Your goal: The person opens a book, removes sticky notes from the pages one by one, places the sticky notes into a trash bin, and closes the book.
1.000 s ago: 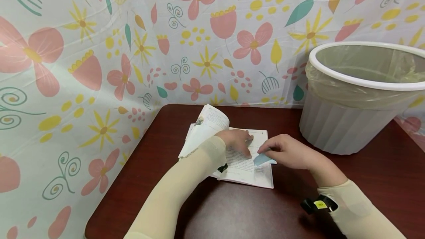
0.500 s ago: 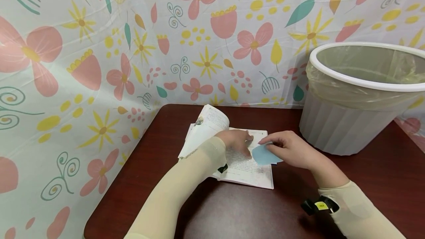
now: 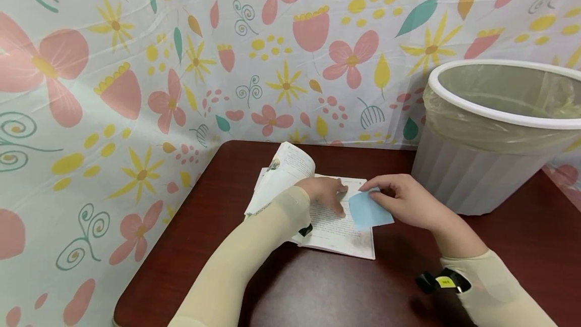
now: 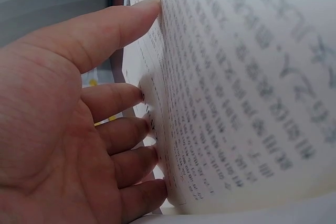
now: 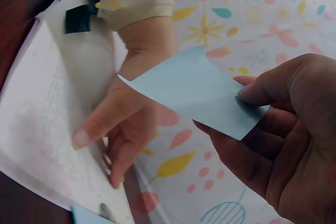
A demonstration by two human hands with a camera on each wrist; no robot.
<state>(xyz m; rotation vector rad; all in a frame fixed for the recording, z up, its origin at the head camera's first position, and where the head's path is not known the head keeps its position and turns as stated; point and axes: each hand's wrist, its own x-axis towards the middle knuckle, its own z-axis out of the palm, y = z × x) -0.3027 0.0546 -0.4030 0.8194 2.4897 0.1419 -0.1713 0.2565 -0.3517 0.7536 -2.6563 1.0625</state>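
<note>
- Table: dark red-brown.
- Bin: plastic-lined, standing at the table's right rear.
- Book: open on the table, left of the bin.
- Left hand: fingers relaxed, tips resting on a page.
- Right hand: pinching blue paper by one edge, clear of the page.

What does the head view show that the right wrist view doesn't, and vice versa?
Head only: the lined bin and the right sleeve.
Right wrist only: a second light blue piece at the edge of the open book.
Both: the right hand pinching the blue note, the left hand touching the page, and the floral backdrop.
</note>
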